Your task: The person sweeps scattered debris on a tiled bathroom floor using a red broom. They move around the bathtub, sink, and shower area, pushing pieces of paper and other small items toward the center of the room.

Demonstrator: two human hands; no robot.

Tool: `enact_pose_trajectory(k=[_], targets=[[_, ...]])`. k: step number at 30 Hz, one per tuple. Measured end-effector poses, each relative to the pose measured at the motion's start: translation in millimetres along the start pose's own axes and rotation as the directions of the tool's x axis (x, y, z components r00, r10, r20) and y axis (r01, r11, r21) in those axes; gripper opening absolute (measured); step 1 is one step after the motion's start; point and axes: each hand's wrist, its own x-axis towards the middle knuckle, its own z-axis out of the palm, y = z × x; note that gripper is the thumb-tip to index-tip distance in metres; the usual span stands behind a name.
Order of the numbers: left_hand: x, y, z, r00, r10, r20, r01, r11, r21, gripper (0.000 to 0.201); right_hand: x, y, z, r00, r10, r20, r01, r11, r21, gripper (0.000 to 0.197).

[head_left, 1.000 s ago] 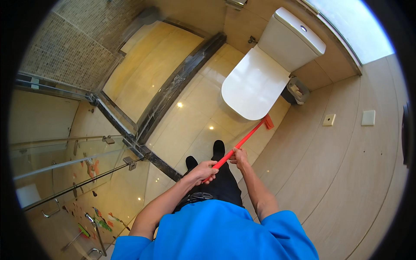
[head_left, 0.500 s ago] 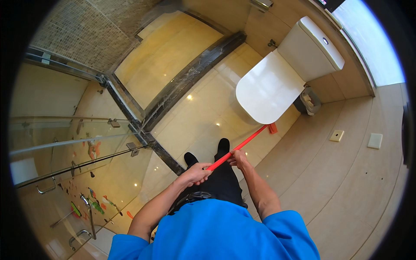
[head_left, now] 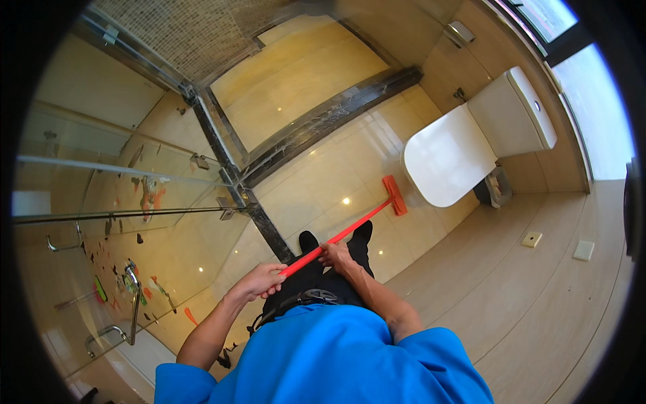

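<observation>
A red long-handled floor brush (head_left: 360,223) slants across in front of me, its wide orange-red head (head_left: 395,196) resting on the tiles just left of the toilet (head_left: 449,158). My left hand (head_left: 261,281) is closed around the upper end of the handle, near my waist. Further down the same handle, my right hand (head_left: 336,257) grips it above my black shoes. The underside of the brush head is hidden.
The toilet lid is down, with a small dark bin (head_left: 495,187) beside it. A raised dark stone curb (head_left: 330,121) edges the shower area at the back. On the left stands a glass door (head_left: 155,175) with metal handles (head_left: 134,306). Tiled wall (head_left: 511,289) runs along the right.
The brush head has come out from beside the toilet's front and moved left across the floor. Both hands moved left with the handle, and the view has shifted.
</observation>
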Motion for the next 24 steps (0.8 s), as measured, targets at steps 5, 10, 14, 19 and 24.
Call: enact_pose_trajectory(k=[5,10,14,19,24], targets=[[34.6,13.3,34.8,0.998,0.06,0.014,-0.059,0.996,-0.063,0.039,21.9,-10.3,-37.2,0.997,-0.052,-0.049,0.052,0.999,0.0,0.02],[47.0,25.0,69.0,1.0,0.023,-0.016,-0.024,0.998,-0.059,0.048,27.4,-22.7,-79.7,0.999,-0.02,-0.026,0.017,0.995,-0.102,0.021],[29.4,5.4,52.4,0.999,0.019,-0.036,-0.021,0.998,-0.066,0.047,21.8,-15.2,-55.2,0.999,0.017,0.035,-0.01,0.982,-0.19,0.024],[-33.6,-13.8,10.9,0.994,-0.036,-0.104,0.024,0.993,-0.114,0.043,7.9,-11.7,13.3,0.962,0.162,0.218,-0.087,0.943,-0.32,0.025],[-55.1,-29.1,-6.0,0.986,-0.052,-0.161,0.027,0.988,-0.152,0.043,-0.7,-8.0,50.2,0.971,0.077,0.224,-0.004,0.951,-0.31,0.028]])
